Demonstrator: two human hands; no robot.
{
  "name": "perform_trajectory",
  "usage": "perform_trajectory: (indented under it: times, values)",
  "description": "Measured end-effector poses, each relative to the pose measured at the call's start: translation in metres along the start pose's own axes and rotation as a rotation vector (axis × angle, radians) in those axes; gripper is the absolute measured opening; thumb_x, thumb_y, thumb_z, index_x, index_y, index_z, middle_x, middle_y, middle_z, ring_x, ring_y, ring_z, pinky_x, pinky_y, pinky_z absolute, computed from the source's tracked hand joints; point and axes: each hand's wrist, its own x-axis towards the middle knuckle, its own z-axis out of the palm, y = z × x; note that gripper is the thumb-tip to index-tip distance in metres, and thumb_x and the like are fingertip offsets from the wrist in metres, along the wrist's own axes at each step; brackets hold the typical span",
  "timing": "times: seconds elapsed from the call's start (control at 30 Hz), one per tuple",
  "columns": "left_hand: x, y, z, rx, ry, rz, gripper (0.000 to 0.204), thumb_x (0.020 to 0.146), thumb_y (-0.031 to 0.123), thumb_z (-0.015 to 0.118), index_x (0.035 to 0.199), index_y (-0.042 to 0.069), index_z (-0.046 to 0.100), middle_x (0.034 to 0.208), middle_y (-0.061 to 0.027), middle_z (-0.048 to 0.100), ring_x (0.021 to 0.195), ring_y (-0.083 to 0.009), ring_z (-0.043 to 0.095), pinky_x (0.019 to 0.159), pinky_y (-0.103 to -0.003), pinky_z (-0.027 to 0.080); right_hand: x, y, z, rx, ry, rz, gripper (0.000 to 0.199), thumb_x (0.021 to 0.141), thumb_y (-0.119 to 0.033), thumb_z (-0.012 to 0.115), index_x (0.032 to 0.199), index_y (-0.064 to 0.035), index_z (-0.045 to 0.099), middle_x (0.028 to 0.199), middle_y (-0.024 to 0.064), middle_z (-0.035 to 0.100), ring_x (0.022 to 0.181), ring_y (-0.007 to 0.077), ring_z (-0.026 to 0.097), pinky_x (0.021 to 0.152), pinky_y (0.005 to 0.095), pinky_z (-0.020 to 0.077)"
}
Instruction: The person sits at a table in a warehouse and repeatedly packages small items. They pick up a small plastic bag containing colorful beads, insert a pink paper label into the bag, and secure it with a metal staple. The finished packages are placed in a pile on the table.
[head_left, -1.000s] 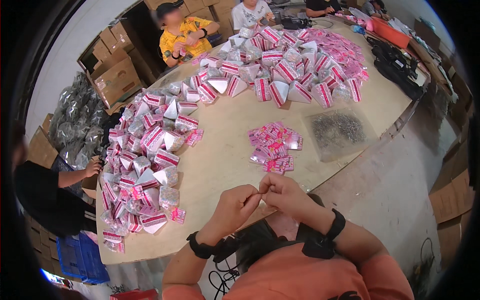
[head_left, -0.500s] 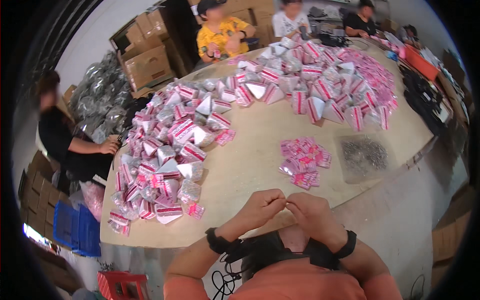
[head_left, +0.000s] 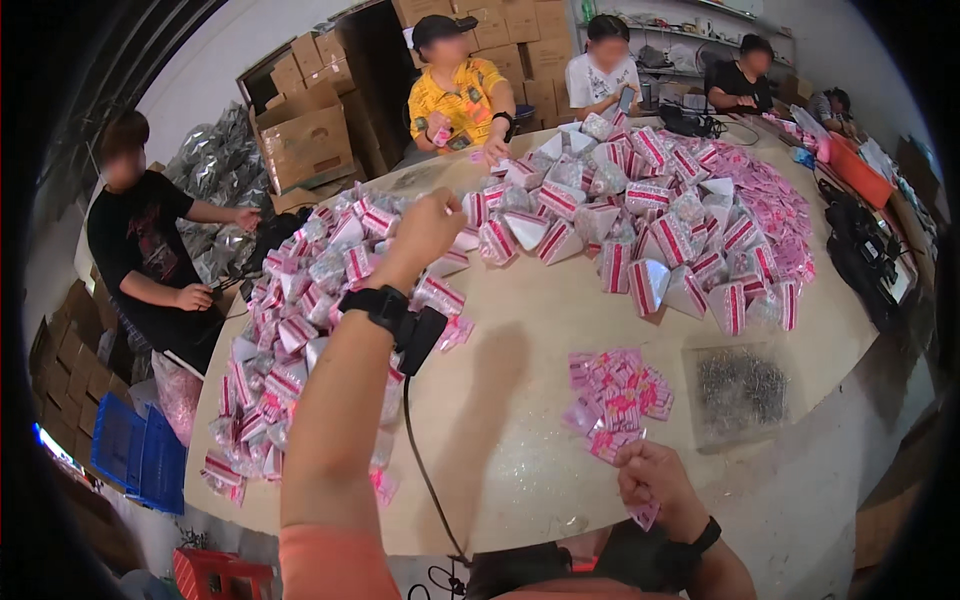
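My left hand (head_left: 430, 230) is stretched far forward over the left pile of packets, its fingers curled together; whatever they hold, if anything, is hidden. Under and around it lie clear packets with white wedge-shaped pieces and pink-and-red striped bands (head_left: 362, 222). My right hand (head_left: 660, 485) is closed near the table's front edge, and a small pink printed card (head_left: 645, 512) pokes out below its fingers. Just beyond that hand is a loose stack of similar pink cards (head_left: 620, 390). Beside the stack, a shallow clear tray (head_left: 700, 430) holds many small metal pieces.
A second heap of striped packets (head_left: 650, 230) spreads across the far side, with many pink cards (head_left: 770, 200) behind. A cable (head_left: 425, 480) hangs from my left wrist device. Co-workers sit at the far side; another person (head_left: 150, 240) stands at left. Blue crates (head_left: 140, 450) stand at lower left.
My hands, together at the front edge before, are now apart. The left has reached forward over the packet pile; the right has lowered slightly, with a pink card now visible in it.
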Motion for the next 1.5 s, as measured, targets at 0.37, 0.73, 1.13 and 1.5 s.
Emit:
perform_trajectory:
  times: [0.37,0.73,1.13,1.5]
  values:
    - [0.030,-0.047,0.138,0.747,-0.066,0.261,0.054,0.071,0.005,0.059,0.121,0.010,0.039,0.133,-0.0121,0.032,0.119,-0.0334,0.038,0.091,-0.051,0.038,-0.009,0.001,-0.013,0.264,-0.223,0.111,0.030,0.082,-0.022,0.062,0.097,0.0009,0.051,0.059,0.0028,0.049,0.040,0.0060,0.039,0.035,0.0172,0.0311]
    - [0.050,-0.059,0.129,0.661,-0.080,0.199,0.048,0.065,0.023,0.073,0.101,0.002,0.051,0.097,-0.0131,0.051,0.086,-0.0231,0.055,0.066,-0.031,0.051,-0.006,-0.006,-0.018,0.158,-0.286,0.153,0.027,0.084,-0.021,0.059,0.097,0.0007,0.052,0.060,0.0025,0.050,0.041,0.0051,0.040,0.037,0.0165,0.0329]
    - [0.070,-0.093,0.160,-0.795,0.418,-0.426,0.043,0.079,0.037,0.062,0.103,0.002,0.055,0.088,-0.0051,0.057,0.081,-0.0146,0.051,0.072,-0.027,0.040,-0.003,-0.007,-0.020,0.036,-0.311,0.209,0.028,0.085,-0.024,0.056,0.098,0.0014,0.052,0.058,0.0022,0.050,0.039,0.0054,0.041,0.035,0.0174,0.0315]
    - [0.073,-0.054,0.200,-0.976,0.119,-0.200,0.043,0.079,0.030,0.065,0.109,0.003,0.049,0.099,-0.0057,0.055,0.091,-0.0146,0.050,0.079,-0.029,0.041,-0.006,-0.021,-0.009,0.144,-0.308,0.236,0.024,0.082,-0.017,0.057,0.095,0.0018,0.051,0.055,0.0036,0.047,0.036,0.0074,0.037,0.033,0.0186,0.0290]
